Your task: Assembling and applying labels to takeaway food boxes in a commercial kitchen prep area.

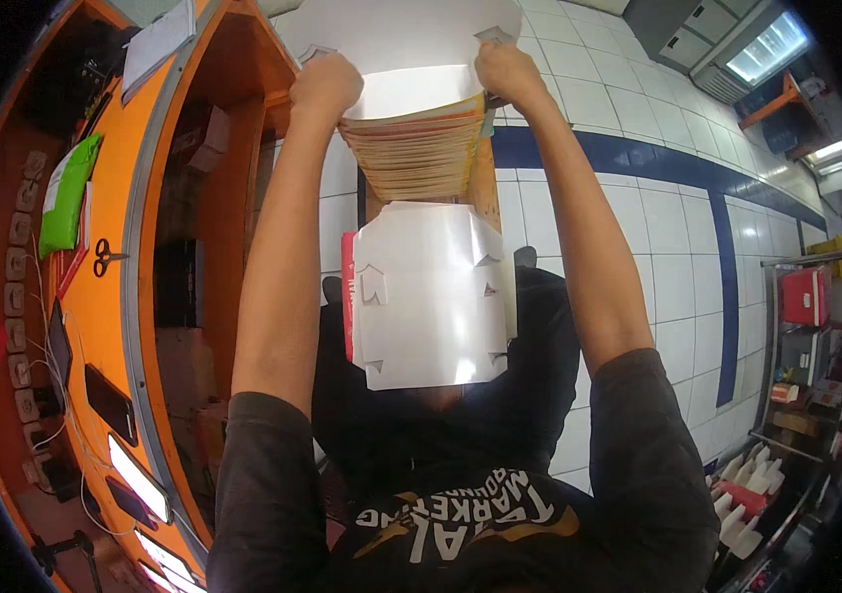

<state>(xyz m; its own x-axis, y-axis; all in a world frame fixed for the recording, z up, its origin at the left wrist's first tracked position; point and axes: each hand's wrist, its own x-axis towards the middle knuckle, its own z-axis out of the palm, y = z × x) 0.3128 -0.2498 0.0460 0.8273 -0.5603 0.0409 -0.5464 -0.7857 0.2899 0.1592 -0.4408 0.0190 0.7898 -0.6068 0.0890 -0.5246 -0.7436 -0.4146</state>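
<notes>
white-tiled floor (pixel 653 232), crossed by dark blue bands (pixel 599 158), beyond the seated person's legs and to their right.

head view, left side: one orange counter (pixel 104 321), running along the person's left. upon it: white papers (pixel 159 44), far end; one green packet (pixel 70 198); one pair of scissors (pixel 116 257), dark-handled; one dark phone (pixel 109 403); one device with lit screen (pixel 137 474), nearer the body. below, open shelving, contents in shadow.

head view, centre: one white card sheet (pixel 401 35), large, creased across, raised at the far end of both outstretched arms, above a stack of folded cartons (pixel 416 153); whether it touches the stack cannot be told. left hand (pixel 327 87): fingers curled in, pinching the sheet's left side beside a cut tab. right hand (pixel 508 74): fingers likewise curled, pinching the right side beside the matching tab. stack: yellowish and orange edges, many layers, a wooden support (pixel 483 183) beside it. one flat white carton (pixel 431 306), notched, lying over the lap, red card (pixel 348 296) showing along its left edge.

head view, right side: one metal rack (pixel 787 444), holding one red box (pixel 804 296); white cartons (pixel 747 504), grouped, lower down.
</notes>
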